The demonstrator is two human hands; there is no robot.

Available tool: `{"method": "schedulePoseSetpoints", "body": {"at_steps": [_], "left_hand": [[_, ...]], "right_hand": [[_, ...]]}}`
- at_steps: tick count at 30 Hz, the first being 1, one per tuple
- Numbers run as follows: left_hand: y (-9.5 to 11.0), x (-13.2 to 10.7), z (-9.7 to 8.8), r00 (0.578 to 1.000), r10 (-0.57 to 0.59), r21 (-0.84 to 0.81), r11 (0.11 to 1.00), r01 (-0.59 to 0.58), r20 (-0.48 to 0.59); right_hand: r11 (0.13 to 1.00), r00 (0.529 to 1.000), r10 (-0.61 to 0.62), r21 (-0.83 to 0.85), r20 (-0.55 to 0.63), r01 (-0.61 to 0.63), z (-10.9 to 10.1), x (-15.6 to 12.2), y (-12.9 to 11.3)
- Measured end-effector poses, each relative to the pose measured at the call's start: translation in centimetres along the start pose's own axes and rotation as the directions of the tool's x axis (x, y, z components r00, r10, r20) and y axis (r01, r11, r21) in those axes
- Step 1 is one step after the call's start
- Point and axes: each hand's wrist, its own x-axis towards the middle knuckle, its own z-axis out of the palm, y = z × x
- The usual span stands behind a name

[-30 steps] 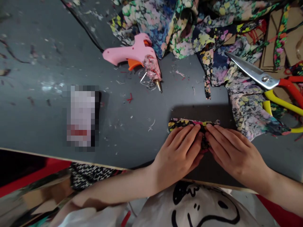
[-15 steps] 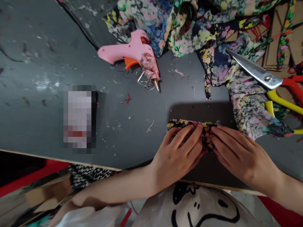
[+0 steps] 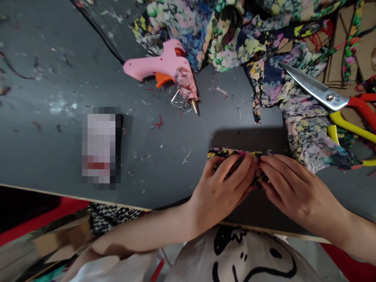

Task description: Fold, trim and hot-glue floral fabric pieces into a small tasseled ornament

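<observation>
A small folded piece of dark floral fabric point(image 3: 227, 153) lies on the grey table point(image 3: 58, 78) near its front edge. My left hand point(image 3: 223, 188) presses its fingers down on the left part of the piece, fingers together and bent. My right hand point(image 3: 293, 188) pinches the right part of the same piece, its fingertips meeting those of the left hand. Most of the piece is hidden under my fingers.
A pink glue gun point(image 3: 167, 70) lies behind, nozzle toward me. A heap of floral fabric point(image 3: 235, 31) fills the back right. Scissors point(image 3: 326, 96) with red and yellow handles rest on it. A blurred-out flat object point(image 3: 100, 147) lies at left. Thread scraps dot the table.
My fingers have shifted slightly on the fabric piece, the two hands drawing closer together at its right part. The rest stays put.
</observation>
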Motion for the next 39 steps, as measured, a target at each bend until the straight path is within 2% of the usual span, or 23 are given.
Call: {"method": "schedulePoseSetpoints", "body": {"at_steps": [3, 9, 15, 25, 34, 39], "left_hand": [[0.0, 0.0, 0.0, 1.0, 0.004, 0.004, 1.0, -0.004, -0.001], [-0.1, 0.3, -0.2, 1.0, 0.012, 0.012, 1.0, -0.012, 0.017], [-0.1, -0.1, 0.3, 1.0, 0.008, -0.007, 1.0, -0.008, 0.001], [-1.3, -1.1, 0.0, 0.998, -0.012, -0.035, 0.999, 0.01, -0.058], [-0.9, -0.5, 0.1, 0.996, -0.058, -0.02, 0.998, 0.056, -0.07], [-1.5, -1.0, -0.1, 0.994, -0.014, -0.041, 0.999, 0.01, -0.105]], "right_hand": [[0.998, 1.0, -0.019, 0.065, 0.004, 0.019, -0.3, -0.3, 0.3], [0.998, 0.999, 0.023, 0.066, 0.024, -0.024, -0.1, -0.7, 0.0], [0.999, 0.999, 0.036, -0.025, 0.036, -0.035, 0.3, -0.4, -0.3], [0.973, 0.997, 0.024, -0.23, 0.068, -0.008, 0.7, 0.1, -1.0], [0.962, 0.997, 0.018, -0.272, 0.072, 0.002, 0.8, 0.5, -1.4], [0.961, 0.997, 0.025, -0.275, 0.071, -0.005, 0.7, 0.4, -1.4]]}}
